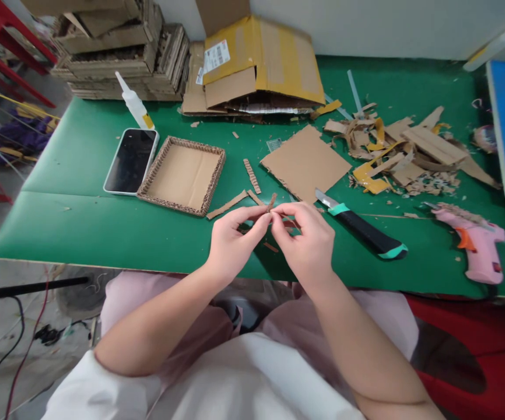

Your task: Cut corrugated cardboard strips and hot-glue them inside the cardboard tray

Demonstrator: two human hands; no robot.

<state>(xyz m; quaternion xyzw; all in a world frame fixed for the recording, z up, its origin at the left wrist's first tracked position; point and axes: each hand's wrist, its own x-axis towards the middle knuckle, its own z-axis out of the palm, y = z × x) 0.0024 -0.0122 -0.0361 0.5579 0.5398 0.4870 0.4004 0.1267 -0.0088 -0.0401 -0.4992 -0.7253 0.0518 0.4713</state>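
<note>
Between the fingertips of my left hand (237,236) and my right hand (307,236) is a thin cardboard strip (272,201), pinched by both hands above the table's front part. Its lower part is hidden by the fingers. Several loose cardboard strips (227,205) lie just beyond my left hand. A shallow cardboard tray (182,175) with corrugated edges sits to their left. Past my right hand lies a flat square of cardboard (307,160). A utility knife (364,230) with its blade out rests right of my right hand, the blade touching or close to the square.
On the right are a pink glue gun (475,239) and a heap of cardboard scraps (414,151). At the left lie a phone (130,160) and a white-nozzled bottle (135,105). A taped carton (279,58) and stacked cardboard trays (121,64) stand along the back of the green table (86,233).
</note>
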